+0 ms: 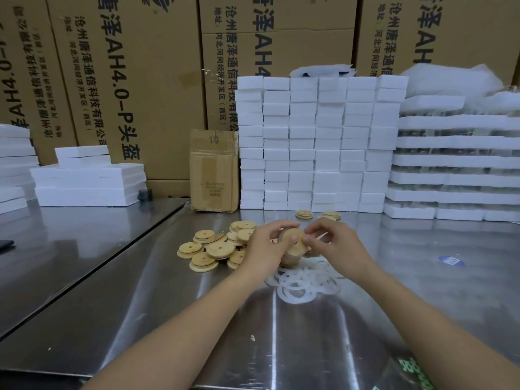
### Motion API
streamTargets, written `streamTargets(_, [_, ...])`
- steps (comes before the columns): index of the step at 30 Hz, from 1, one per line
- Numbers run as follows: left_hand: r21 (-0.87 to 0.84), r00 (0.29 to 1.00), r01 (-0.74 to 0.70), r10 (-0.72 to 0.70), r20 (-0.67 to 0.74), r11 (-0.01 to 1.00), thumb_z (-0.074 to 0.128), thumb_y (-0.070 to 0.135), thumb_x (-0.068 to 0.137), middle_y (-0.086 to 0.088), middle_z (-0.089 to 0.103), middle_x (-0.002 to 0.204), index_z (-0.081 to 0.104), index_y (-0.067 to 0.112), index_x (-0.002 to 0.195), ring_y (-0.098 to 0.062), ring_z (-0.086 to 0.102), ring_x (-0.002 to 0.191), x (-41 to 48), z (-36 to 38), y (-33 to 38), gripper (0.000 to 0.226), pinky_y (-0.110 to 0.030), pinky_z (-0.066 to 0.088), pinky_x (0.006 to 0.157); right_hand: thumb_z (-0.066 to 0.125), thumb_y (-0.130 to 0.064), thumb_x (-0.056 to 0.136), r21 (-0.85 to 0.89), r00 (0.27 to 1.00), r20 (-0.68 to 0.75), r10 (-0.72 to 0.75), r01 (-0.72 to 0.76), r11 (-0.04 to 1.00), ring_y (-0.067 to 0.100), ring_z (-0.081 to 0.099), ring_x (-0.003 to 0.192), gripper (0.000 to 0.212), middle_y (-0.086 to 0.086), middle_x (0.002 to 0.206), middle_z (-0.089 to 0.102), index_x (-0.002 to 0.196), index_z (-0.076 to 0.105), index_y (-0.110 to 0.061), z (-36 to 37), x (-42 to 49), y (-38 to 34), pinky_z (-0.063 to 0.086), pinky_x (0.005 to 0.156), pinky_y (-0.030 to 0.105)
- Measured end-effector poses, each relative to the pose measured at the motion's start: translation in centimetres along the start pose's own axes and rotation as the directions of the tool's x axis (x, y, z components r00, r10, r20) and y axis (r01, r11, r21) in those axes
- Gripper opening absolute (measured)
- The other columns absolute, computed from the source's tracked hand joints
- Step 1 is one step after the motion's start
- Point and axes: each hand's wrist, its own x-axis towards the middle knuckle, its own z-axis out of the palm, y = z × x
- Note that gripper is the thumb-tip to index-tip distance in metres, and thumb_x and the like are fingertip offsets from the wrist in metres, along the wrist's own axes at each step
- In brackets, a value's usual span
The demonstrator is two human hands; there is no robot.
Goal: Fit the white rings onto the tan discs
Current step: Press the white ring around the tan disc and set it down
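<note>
The left hand (267, 246) curls its grip round a tan disc (294, 238); the right hand (334, 243) pinches its edge. White rings (304, 282) lie just below the grip on the desk (168, 305), loose discs (211, 249) to its left.

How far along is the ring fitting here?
Done: unclear; a few set-aside discs lie by the foam blocks, rings on them not discernible. In hand: the left hand and right hand grip one disc, apparently working a ring on. Left: a pile of discs and a heap of white rings on the table.
</note>
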Motion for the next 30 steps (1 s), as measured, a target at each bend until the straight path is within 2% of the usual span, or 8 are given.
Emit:
streamTargets(4, [-0.211, 0.982, 0.186, -0.191, -0.006, 0.960, 0.076, 0.013, 0.099, -0.004, 0.083, 0.105, 0.076, 0.024, 0.117, -0.029, 0.078, 0.103, -0.1, 0.0, 0.2, 0.021, -0.056, 0.061, 0.098, 0.091, -0.041, 0.077, -0.102, 0.996, 0.087, -0.010, 0.019, 0.995, 0.001, 0.062, 0.104, 0.048, -0.021, 0.114, 0.065, 0.117, 0.066, -0.037, 0.5, -0.3, 0.4, 0.052, 0.086, 0.019])
streamTargets(8, [-0.372, 0.953, 0.302, -0.293, 0.081, 0.878, 0.080, 0.015, 0.097, -0.008, 0.083, 0.097, 0.064, 0.012, 0.120, -0.023, 0.080, 0.079, -0.4, -0.1, 0.5, 0.029, -0.038, 0.068, 0.076, 0.085, -0.066, 0.070, -0.177, 0.985, 0.148, -0.086, 0.112, 0.978, -0.002, 0.057, 0.116, 0.077, -0.022, 0.125, 0.059, 0.135, 0.054, -0.039, 1.3, -0.7, 0.4, 0.051, 0.099, 0.028])
streamTargets(12, [-0.427, 0.939, 0.341, -0.328, 0.107, 0.837, 0.082, 0.016, 0.095, -0.011, 0.081, 0.091, 0.061, 0.011, 0.116, -0.022, 0.077, 0.072, -0.4, 0.0, 1.0, 0.030, -0.034, 0.066, 0.069, 0.071, -0.083, 0.066, -0.340, 0.990, 0.087, -0.108, 0.132, 0.931, -0.003, 0.056, 0.112, 0.082, -0.026, 0.125, 0.059, 0.136, 0.055, -0.043, 0.9, -0.6, -0.1, 0.052, 0.095, 0.030])
streamTargets(17, [-0.407, 0.948, 0.303, -0.317, 0.033, 0.862, 0.077, 0.019, 0.100, -0.007, 0.078, 0.112, 0.065, 0.016, 0.121, -0.022, 0.082, 0.092, -0.1, 0.1, 1.0, 0.024, -0.034, 0.066, 0.068, 0.077, -0.073, 0.074, -0.379, 0.984, -0.128, -0.121, 0.064, 0.923, 0.001, 0.051, 0.114, 0.065, -0.023, 0.120, 0.056, 0.125, 0.064, -0.036, -1.3, 0.2, 1.3, 0.046, 0.092, 0.029])
streamTargets(21, [-0.338, 0.943, 0.299, -0.332, -0.042, 0.893, 0.072, 0.022, 0.103, -0.001, 0.075, 0.116, 0.071, 0.022, 0.114, -0.013, 0.081, 0.090, 0.3, -0.3, 0.7, 0.011, -0.025, 0.059, 0.067, 0.084, -0.064, 0.076, -0.414, 0.958, -0.261, 0.121, -0.224, 0.882, 0.015, 0.053, 0.119, 0.061, -0.008, 0.120, 0.060, 0.121, 0.071, -0.025, -4.7, 0.5, 4.5, 0.050, 0.093, 0.038])
streamTargets(26, [-0.287, 0.938, 0.316, -0.343, -0.048, 0.904, 0.069, 0.020, 0.104, 0.001, 0.077, 0.113, 0.075, 0.023, 0.109, -0.007, 0.078, 0.081, 0.3, -0.5, 0.7, 0.009, -0.017, 0.053, 0.059, 0.077, -0.069, 0.078, -0.576, 0.892, -0.091, 0.442, -0.409, 0.707, 0.023, 0.069, 0.078, 0.059, 0.003, 0.093, 0.072, 0.102, 0.071, -0.015, -6.2, -0.3, 7.7, 0.058, 0.082, 0.041])
streamTargets(28, [-0.268, 0.940, 0.314, -0.339, -0.048, 0.911, 0.069, 0.021, 0.104, 0.001, 0.077, 0.112, 0.076, 0.023, 0.108, -0.006, 0.078, 0.080, 0.3, -0.4, 0.6, 0.008, -0.018, 0.053, 0.059, 0.076, -0.071, 0.078, -0.566, 0.893, -0.090, 0.440, -0.410, 0.716, 0.019, 0.070, 0.078, 0.063, -0.002, 0.094, 0.072, 0.113, 0.068, -0.019, -6.1, -0.4, 7.8, 0.057, 0.082, 0.039])
streamTargets(30, [-0.264, 0.942, 0.303, -0.330, -0.064, 0.916, 0.069, 0.021, 0.103, 0.001, 0.077, 0.111, 0.076, 0.023, 0.105, -0.006, 0.077, 0.078, 0.3, -0.4, 0.5, 0.008, -0.019, 0.051, 0.060, 0.075, -0.074, 0.077, -0.593, 0.896, -0.071, 0.439, -0.392, 0.703, 0.021, 0.068, 0.098, 0.075, 0.000, 0.114, 0.070, 0.131, 0.061, -0.025, -5.8, -0.3, 7.6, 0.055, 0.090, 0.040])
